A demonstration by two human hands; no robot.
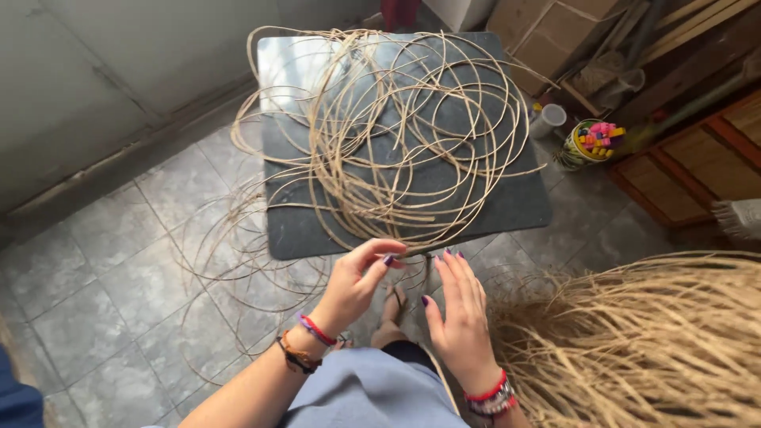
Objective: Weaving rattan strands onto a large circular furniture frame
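Grey floor tiles [103, 261] run under a dark square surface [507, 202] that stands near a pale wall [119, 71]. Loose cane strands [396, 127] lie coiled in wide loops over most of the surface, and some loops spill off its left edge and hang over the tiles.

At the near edge of the surface, the left hand [353, 285] reaches in with thumb and forefinger closed on a strand where the coil comes to the edge; its fingers [380, 252] are curled and pinching that cane. A red band and a dark bracelet [305, 345] sit on this wrist.

Just beside it, the right hand [460, 313] is held flat and open, fingers [453, 269] straight and slightly spread, their tips at the surface edge near the same strands. Whether they touch the cane cannot be told. Red and beaded bands [491, 396] circle this wrist.

To the right, a thick bundle of straw-coloured fibre [642, 341] fans out across the floor. Beyond the surface's far right corner stand a white cup [548, 119] and a tin [590, 143] full of bright small pieces, next to wooden frames [697, 158]. Light blue cloth [365, 392] covers the person's lap at the bottom.
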